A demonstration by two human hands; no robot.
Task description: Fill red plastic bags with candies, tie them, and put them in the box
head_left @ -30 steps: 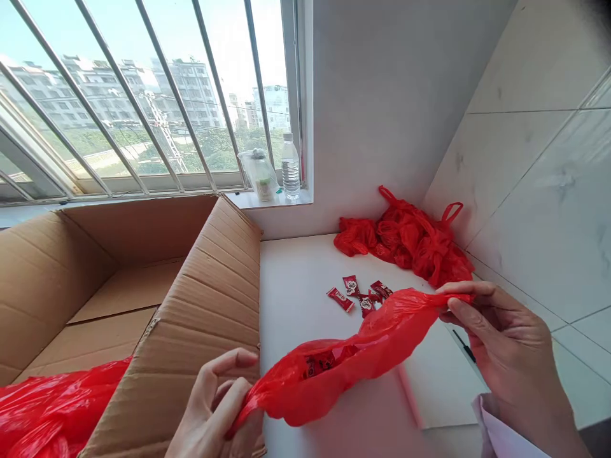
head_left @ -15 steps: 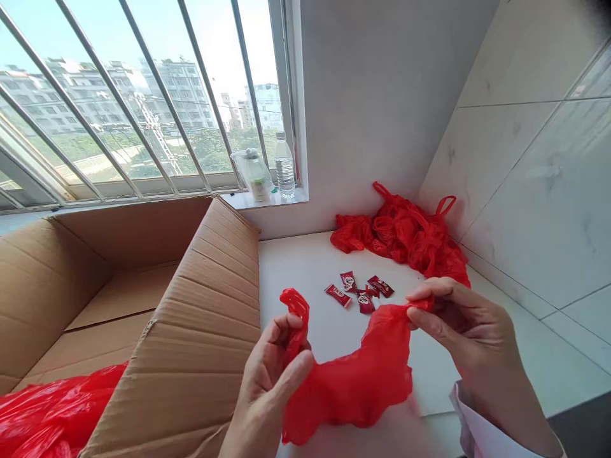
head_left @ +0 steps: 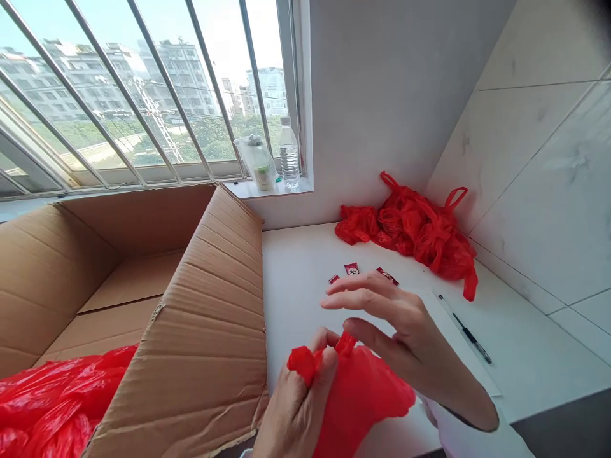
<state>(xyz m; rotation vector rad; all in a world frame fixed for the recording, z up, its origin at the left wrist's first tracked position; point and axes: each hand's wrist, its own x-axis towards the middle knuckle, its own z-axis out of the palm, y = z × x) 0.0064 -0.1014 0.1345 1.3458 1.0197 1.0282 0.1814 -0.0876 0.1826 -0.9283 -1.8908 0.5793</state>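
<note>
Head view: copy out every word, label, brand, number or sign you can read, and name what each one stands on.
No text can be read.
Middle red packet: pale patch with marks, too small and blurred to read.
Right red packet: pale print, too small to read.
Left red packet: partly hidden, nothing legible.
Held red bag: no print shows.
Clear bottle: no readable label.

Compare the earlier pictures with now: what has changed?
The right hand has moved left toward the left hand and opened; whether its thumb still touches the red bag is unclear. The bag, earlier stretched between both hands, is bunched in the left. The box, bottle and pile of bags stayed put.
</note>
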